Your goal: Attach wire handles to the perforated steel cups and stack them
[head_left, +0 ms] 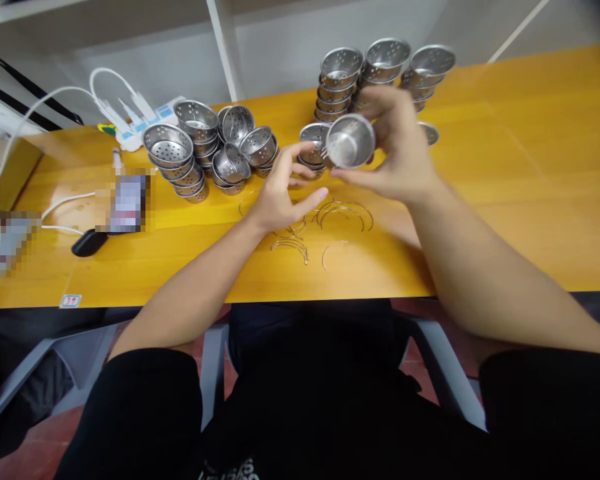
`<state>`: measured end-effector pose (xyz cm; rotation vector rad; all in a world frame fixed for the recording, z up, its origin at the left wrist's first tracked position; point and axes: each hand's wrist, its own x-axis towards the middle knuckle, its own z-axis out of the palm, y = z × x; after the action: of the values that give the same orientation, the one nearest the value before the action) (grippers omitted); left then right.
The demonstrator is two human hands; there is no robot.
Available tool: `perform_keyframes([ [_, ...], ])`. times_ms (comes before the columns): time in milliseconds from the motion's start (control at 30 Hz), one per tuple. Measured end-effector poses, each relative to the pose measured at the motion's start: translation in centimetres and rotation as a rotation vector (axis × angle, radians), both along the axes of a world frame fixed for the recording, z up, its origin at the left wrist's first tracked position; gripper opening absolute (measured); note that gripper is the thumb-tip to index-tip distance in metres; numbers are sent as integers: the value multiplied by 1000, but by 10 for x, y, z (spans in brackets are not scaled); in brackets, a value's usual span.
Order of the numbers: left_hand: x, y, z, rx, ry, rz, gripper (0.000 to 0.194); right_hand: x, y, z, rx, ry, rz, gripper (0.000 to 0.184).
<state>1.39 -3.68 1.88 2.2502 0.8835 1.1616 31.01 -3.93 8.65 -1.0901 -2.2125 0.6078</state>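
Over the worktop (530, 200), right hand (407, 157) grips one metal cup (350, 141), left hand (275, 200) open; cup stacks (334, 94) stand toward back edge, curved wires (289, 241) loose nearer front edge.

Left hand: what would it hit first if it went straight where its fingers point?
Probably the metal cup held in the right hand. The left hand's fingertips also overlap the short cup stack in the picture; depth is unclear, so that could come first.
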Motion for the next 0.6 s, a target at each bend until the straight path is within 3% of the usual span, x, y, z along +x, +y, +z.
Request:
perform_keyframes([
  [100, -1, -1, 1, 55, 45, 5, 100, -27, -13, -5, 22, 122, -21, 138],
  [233, -2, 5, 0, 58, 31, -14, 94, -37, -18, -5, -55, 166, 80, 141],
  [333, -2, 14, -6, 22, 1, 50, 87, -22, -16, -1, -149, 177, 144, 116],
  [467, -2, 26, -16, 28, -42, 94, 86, 7, -4, -3, -249, -62, 185, 66],
  [600, -5, 29, -19, 26, -27, 96, 88, 18, 8, -15, -183, -255, 238, 49],
])
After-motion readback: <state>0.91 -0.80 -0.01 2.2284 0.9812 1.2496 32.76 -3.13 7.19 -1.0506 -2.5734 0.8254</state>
